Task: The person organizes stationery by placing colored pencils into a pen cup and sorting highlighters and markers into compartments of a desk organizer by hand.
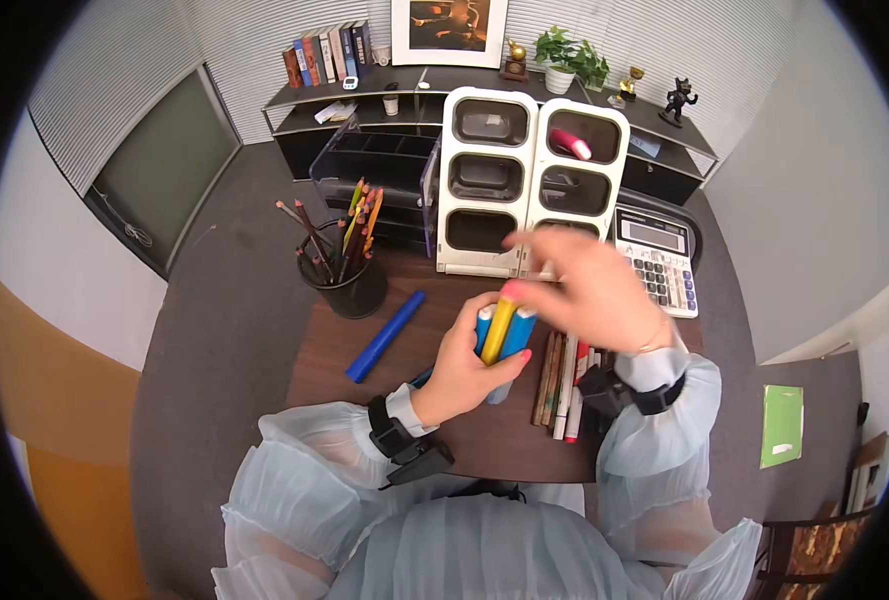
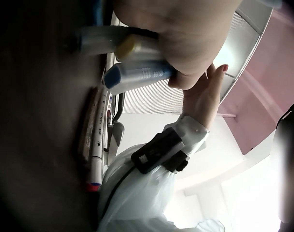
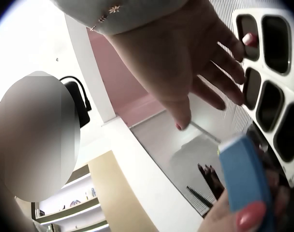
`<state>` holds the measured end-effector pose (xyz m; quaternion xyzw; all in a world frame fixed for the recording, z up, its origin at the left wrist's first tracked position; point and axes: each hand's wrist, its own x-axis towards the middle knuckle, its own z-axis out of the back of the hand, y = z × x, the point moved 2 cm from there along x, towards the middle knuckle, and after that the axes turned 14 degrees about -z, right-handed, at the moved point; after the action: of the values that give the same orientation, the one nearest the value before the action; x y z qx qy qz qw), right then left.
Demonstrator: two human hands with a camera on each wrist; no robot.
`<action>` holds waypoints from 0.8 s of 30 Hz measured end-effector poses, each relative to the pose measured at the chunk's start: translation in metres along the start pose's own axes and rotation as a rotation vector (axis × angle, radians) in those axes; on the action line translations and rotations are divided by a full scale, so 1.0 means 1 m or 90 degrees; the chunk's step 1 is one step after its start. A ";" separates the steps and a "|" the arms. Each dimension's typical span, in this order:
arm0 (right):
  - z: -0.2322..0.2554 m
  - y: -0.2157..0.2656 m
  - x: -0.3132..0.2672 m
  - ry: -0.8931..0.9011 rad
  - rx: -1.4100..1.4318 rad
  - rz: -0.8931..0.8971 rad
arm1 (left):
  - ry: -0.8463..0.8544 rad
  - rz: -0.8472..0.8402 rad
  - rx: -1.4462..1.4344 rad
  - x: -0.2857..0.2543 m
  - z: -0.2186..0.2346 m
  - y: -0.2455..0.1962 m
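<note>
My left hand (image 1: 472, 362) grips a bundle of markers, a yellow one (image 1: 498, 328) between blue ones (image 1: 518, 334). From the left wrist view, the ends of a blue marker (image 2: 137, 76) and the yellow marker (image 2: 132, 48) stick out below the palm. Over the bundle, my right hand (image 1: 595, 290) is spread with straight fingers and holds nothing; its thumb overlaps the marker tops in the head view. The right wrist view has this hand (image 3: 185, 63) apart from the blue marker (image 3: 246, 174). A white organizer (image 1: 530, 190) stands behind, a pink marker (image 1: 570, 143) in its upper right compartment.
On the desk (image 1: 465, 450), a blue marker (image 1: 385, 338) lies left of the hands, and several brown, white and red markers (image 1: 565, 390) lie to the right. A black mesh cup (image 1: 355, 290) of pencils stands back left. A calculator (image 1: 662, 265) is at the right.
</note>
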<state>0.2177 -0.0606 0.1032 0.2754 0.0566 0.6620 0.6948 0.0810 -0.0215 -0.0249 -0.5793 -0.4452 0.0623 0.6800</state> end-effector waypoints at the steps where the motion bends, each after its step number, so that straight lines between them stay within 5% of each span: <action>1: -0.001 0.000 0.000 -0.021 -0.002 0.008 | 0.000 -0.019 0.030 0.001 0.001 0.000; 3: -0.022 0.006 -0.007 0.149 -0.064 0.038 | -0.028 -0.004 -0.021 0.000 0.003 -0.001; 13: 0.001 0.001 -0.004 0.098 -0.059 0.068 | -0.072 0.040 -0.122 0.005 0.005 -0.004; 15: 0.024 -0.006 -0.004 -0.037 0.027 0.033 | -0.086 -0.016 -0.027 0.004 0.007 -0.001; 21: 0.059 -0.062 0.000 -0.721 0.108 -0.056 | -0.100 0.057 -0.104 0.007 0.006 -0.001; 24: 0.051 -0.088 0.014 -0.753 0.069 -0.056 | -0.102 0.045 -0.104 0.007 0.005 -0.001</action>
<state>0.3206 -0.0604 0.1098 0.6299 -0.2950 0.3627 0.6202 0.0809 -0.0138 -0.0209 -0.6412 -0.4810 0.0958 0.5902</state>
